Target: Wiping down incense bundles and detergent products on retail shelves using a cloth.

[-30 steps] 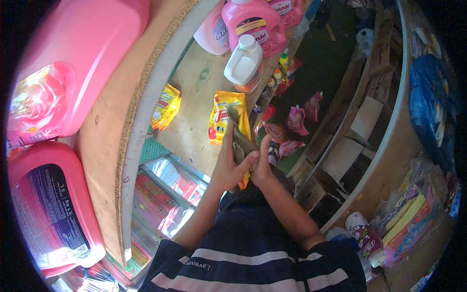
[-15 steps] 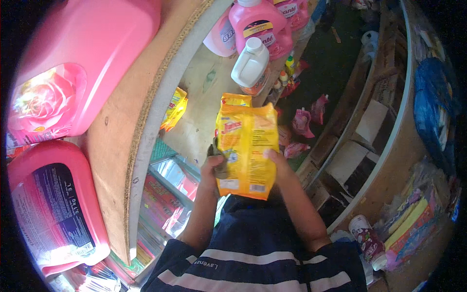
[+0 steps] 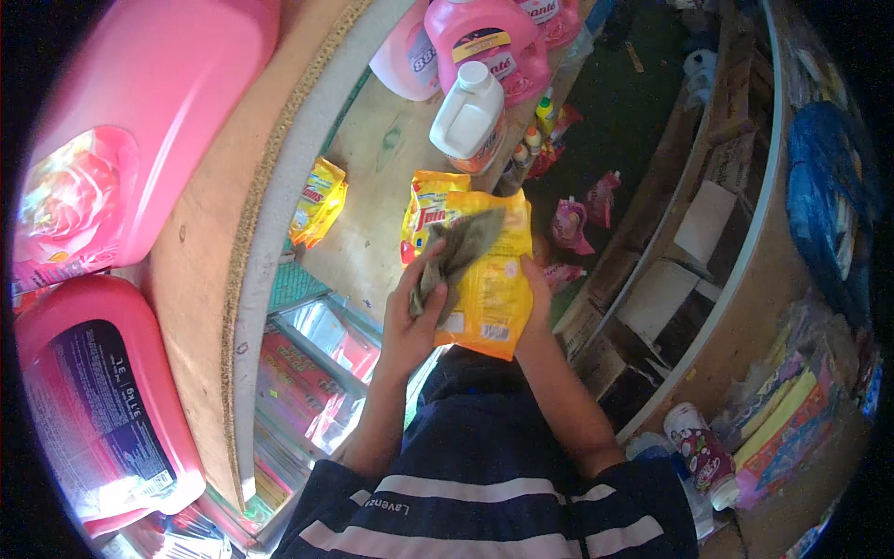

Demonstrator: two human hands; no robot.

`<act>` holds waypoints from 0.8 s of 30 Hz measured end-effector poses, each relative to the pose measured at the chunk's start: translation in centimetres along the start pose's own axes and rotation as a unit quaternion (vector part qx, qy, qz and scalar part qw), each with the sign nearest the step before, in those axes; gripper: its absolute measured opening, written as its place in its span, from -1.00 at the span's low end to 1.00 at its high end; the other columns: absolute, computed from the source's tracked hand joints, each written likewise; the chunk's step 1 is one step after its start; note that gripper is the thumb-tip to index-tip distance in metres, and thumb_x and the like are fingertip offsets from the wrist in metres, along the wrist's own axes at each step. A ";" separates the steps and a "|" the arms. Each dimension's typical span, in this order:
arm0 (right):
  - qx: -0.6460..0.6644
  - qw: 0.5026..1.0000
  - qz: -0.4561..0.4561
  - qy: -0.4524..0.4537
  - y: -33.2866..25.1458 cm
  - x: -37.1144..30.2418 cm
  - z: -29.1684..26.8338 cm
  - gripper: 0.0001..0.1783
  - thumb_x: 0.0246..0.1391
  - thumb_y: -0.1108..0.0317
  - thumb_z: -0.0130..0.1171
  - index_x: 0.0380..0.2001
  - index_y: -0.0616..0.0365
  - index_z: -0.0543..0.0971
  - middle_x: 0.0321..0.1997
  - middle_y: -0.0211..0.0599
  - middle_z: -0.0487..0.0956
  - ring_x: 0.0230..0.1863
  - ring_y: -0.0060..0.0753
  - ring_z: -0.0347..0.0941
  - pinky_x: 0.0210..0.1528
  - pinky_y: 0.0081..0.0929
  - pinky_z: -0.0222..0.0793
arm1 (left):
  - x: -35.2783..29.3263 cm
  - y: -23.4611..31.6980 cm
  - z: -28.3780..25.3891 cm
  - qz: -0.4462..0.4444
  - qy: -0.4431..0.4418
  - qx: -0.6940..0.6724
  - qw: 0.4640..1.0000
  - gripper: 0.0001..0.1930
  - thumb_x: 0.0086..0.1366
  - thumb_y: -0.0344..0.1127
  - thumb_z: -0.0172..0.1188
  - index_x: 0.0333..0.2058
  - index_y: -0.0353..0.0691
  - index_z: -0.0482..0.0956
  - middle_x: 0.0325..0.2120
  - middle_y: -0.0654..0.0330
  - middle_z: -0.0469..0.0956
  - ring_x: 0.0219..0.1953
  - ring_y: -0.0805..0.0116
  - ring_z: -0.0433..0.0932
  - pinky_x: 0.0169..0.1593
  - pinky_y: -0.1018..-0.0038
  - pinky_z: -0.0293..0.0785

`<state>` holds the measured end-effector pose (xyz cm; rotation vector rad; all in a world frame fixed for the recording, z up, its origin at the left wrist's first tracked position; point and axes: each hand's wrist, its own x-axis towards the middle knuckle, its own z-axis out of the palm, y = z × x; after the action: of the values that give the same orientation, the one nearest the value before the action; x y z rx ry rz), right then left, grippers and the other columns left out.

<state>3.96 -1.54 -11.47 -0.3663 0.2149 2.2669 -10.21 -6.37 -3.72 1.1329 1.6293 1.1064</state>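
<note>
In front of my body is a yellow-orange packet (image 3: pixel 500 296), a soft bag that looks like detergent powder. My right hand (image 3: pixel 537 307) grips its right edge, thumb on the near face. My left hand (image 3: pixel 410 321) is closed round a crumpled grey-green cloth (image 3: pixel 466 244), which lies against the packet's face and covers its left part. Just beyond, a second yellow packet (image 3: pixel 436 194) stands on the wooden shelf, partly hidden by the one I hold. Another yellow packet (image 3: pixel 319 202) sits farther left on that shelf.
A white jug (image 3: pixel 468 112) and pink bottles (image 3: pixel 489 47) stand at the shelf's far end. Large pink containers (image 3: pixel 102 401) fill the left side. Small pink pouches (image 3: pixel 572 226) lie beyond the shelf's right edge. Cardboard boxes (image 3: pixel 656 298) line a lower shelf on the right.
My left hand has lifted the cloth from the packet's left edge onto its front face. The packet has tilted slightly, still in my right hand. The view has shifted a little.
</note>
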 end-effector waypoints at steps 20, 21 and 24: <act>0.016 0.999 -0.013 -0.047 0.4 0.3 -2.1 -0.29 0.20 -0.25 -0.32 0.23 0.02 0.20 0.21 -0.24 0.32 0.15 -0.22 0.32 0.20 -0.18 0.22 | -2.3 -0.3 5.3 0.152 -0.095 0.389 0.903 -0.37 0.04 -0.40 0.14 0.16 0.11 0.31 0.25 -0.04 0.09 0.30 -0.02 0.05 0.29 -0.04 -0.14; 0.014 0.999 -0.010 -0.045 0.1 0.3 -2.2 -0.28 0.19 -0.26 -0.30 0.23 0.01 0.20 0.22 -0.26 0.32 0.15 -0.23 0.33 0.19 -0.17 0.23 | -0.5 -0.2 5.3 0.155 -0.063 0.375 0.912 -0.40 0.09 -0.37 0.12 0.17 0.09 0.30 0.24 -0.04 0.11 0.29 -0.02 0.07 0.29 -0.03 -0.12; -0.095 0.993 0.024 0.066 2.5 0.0 0.5 -0.34 0.23 -0.21 -0.34 0.18 0.02 0.25 0.15 -0.22 0.38 0.11 -0.26 0.37 0.14 -0.25 0.29 | 5.0 -1.2 2.5 0.121 -0.012 0.340 0.932 -0.45 0.16 -0.33 0.09 0.17 0.05 0.29 0.21 -0.03 0.16 0.28 -0.02 0.10 0.29 0.01 -0.09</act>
<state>1.95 -3.07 -10.86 -0.6174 0.0760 2.3202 -9.25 -1.32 -6.24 1.8203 1.9554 0.6620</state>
